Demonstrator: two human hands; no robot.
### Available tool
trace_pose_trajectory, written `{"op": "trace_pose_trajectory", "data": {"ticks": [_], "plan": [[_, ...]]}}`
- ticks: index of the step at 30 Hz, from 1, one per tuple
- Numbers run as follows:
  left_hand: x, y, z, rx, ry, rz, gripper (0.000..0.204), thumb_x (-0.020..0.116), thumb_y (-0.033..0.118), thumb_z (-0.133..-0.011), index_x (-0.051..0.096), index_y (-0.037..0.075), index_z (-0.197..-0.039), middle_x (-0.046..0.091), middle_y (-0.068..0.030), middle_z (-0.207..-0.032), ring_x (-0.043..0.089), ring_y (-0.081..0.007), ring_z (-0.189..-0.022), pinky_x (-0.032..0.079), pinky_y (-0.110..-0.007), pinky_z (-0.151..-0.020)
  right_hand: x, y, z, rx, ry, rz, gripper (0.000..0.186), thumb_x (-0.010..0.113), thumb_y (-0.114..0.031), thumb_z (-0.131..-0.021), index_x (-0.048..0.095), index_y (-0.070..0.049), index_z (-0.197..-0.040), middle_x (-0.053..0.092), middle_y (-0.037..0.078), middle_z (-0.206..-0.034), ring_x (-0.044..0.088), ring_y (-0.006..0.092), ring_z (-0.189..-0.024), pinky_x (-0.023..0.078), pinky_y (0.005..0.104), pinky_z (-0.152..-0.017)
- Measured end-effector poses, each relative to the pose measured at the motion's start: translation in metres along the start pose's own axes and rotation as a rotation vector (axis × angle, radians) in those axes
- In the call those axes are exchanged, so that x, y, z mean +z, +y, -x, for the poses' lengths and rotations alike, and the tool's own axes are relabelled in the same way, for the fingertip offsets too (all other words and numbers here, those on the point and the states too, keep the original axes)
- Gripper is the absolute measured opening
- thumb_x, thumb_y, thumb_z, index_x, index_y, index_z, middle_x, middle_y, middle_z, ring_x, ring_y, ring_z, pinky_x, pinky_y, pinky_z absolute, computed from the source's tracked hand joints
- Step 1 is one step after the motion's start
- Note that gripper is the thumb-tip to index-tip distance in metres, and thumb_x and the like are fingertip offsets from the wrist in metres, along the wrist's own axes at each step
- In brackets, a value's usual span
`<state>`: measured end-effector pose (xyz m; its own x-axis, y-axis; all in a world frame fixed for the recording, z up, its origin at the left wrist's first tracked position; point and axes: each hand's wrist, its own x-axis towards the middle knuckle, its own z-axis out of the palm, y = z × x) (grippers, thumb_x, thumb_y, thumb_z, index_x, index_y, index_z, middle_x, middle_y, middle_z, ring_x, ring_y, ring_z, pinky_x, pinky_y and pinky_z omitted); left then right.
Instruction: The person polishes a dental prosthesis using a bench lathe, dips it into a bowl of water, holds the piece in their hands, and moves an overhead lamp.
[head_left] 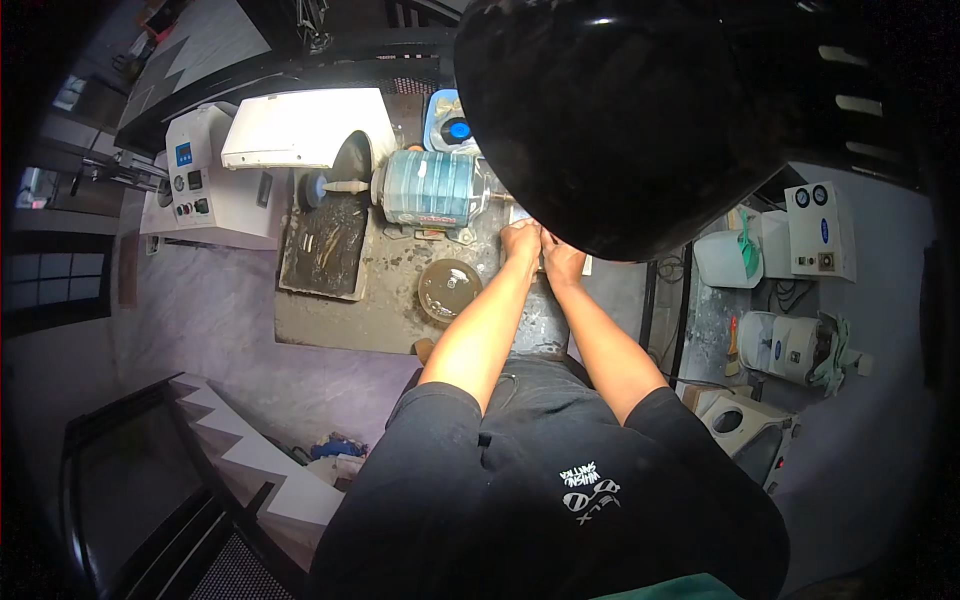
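Observation:
My left hand and my right hand are close together over the bench, just right of a polishing motor. Fingers on both look curled in, and anything they grip is too small or too hidden to name. A large black hood hangs over them and covers what lies beyond. The motor has a ribbed teal body, with a tapered spindle on its left end and a shaft on its right, near my left hand. Left of my forearms sits a round bowl of murky liquid.
A white cover arches over a dirty dark tray and a blue wheel. Behind the motor stands a blue-rimmed tub. White machines stand left; another with gauges and a white bin are on the right.

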<state>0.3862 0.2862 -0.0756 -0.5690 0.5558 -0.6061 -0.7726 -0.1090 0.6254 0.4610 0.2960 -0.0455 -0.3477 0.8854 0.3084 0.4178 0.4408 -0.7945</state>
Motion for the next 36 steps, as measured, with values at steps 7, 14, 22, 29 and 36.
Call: {"op": "trace_pose_trajectory", "data": {"ticks": [7,14,22,29,36], "plan": [[0.016,0.015,0.029,-0.057,-0.007,-0.074,0.014,0.061,0.005,-0.086,0.070,-0.002,-0.078,0.067,-0.0053,-0.074,0.059,-0.0116,-0.061,0.047,-0.026,-0.054,-0.014,-0.003,0.008,0.040,0.068,0.146,0.059,0.069,-0.020,-0.081,0.044,0.004,-0.129,0.056,0.023,-0.124,0.053,0.0374,-0.117,0.041,0.0393,-0.100],[0.002,0.002,0.006,0.013,-0.043,-0.071,0.017,0.066,0.010,-0.086,0.069,-0.001,-0.073,0.067,-0.0051,-0.074,0.059,-0.0118,-0.062,0.047,-0.027,-0.055,-0.014,-0.015,0.003,-0.063,-0.093,0.370,0.047,0.062,-0.016,-0.084,0.049,0.000,-0.126,0.062,0.026,-0.113,0.059,0.0452,-0.100,0.050,0.0450,-0.085],[-0.015,-0.004,-0.024,-0.038,0.003,-0.044,0.014,0.059,0.003,-0.087,0.069,-0.003,-0.080,0.067,-0.0070,-0.076,0.060,-0.0137,-0.063,0.048,-0.028,-0.058,-0.003,-0.044,-0.001,-0.091,0.039,0.231,0.035,0.067,-0.017,-0.082,0.060,-0.001,-0.113,0.064,0.023,-0.111,0.060,0.0412,-0.102,0.047,0.0437,-0.089],[0.005,0.022,0.031,-0.131,-0.117,0.263,0.019,0.050,-0.003,-0.092,0.069,-0.006,-0.088,0.069,-0.0097,-0.085,0.062,-0.0140,-0.071,0.051,-0.024,-0.066,-0.003,0.016,0.008,-0.062,0.060,0.186,0.019,0.072,-0.013,-0.080,0.074,-0.004,-0.097,0.071,0.014,-0.097,0.066,0.0296,-0.094,0.048,0.0355,-0.091],[0.004,0.045,0.045,-0.173,-0.047,0.314,0.016,0.052,-0.001,-0.092,0.068,-0.006,-0.091,0.069,-0.0093,-0.084,0.062,-0.0144,-0.070,0.051,-0.024,-0.065,-0.004,-0.006,0.007,-0.132,-0.021,0.345,0.019,0.070,-0.017,-0.083,0.074,-0.005,-0.097,0.070,0.017,-0.091,0.068,0.0311,-0.088,0.052,0.0365,-0.082]]}}
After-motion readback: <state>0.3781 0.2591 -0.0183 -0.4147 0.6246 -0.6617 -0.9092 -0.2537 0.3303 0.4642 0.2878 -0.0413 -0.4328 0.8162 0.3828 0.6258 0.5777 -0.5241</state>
